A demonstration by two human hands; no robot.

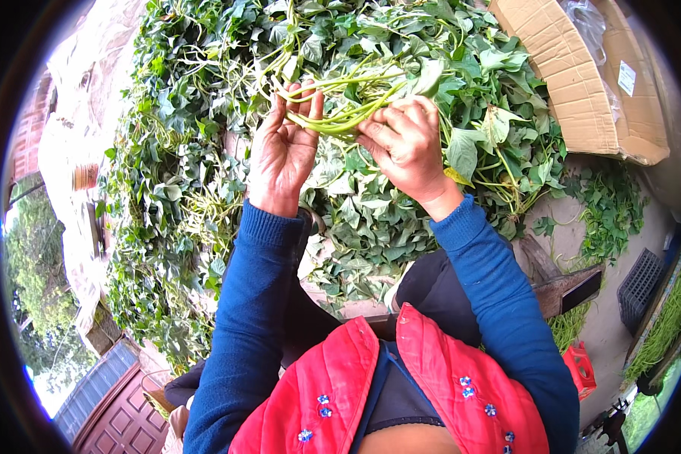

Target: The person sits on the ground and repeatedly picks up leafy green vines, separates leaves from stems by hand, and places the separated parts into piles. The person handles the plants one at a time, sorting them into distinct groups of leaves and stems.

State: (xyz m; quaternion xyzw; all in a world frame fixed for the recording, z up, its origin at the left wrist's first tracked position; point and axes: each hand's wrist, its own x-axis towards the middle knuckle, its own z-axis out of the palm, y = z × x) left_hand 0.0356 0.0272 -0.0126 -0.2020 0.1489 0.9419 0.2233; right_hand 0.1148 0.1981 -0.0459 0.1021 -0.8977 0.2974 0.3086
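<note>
A bundle of long pale-green leaf stems [352,120] stretches between my two hands, above a heap of leafy vines. My left hand [286,144] is turned palm up, its fingers curled around one end of the bundle. From the other side my right hand [406,144] pinches the same stems between thumb and fingers, close to a broad leaf. Part of the bundle is hidden behind the right fingers. Cut vines with lobed leaves [170,187], probably sweet potato, spread under and around both hands. A yellowed leaf [458,176] shows beside my right wrist.
An opened cardboard box [579,96] with a clear plastic bag [587,25] stands at upper right. Lower right are a wooden bench [553,292] bearing a dark flat object [582,290], a black plastic crate [638,286], piled green stems [667,320] and a red plastic item [580,371].
</note>
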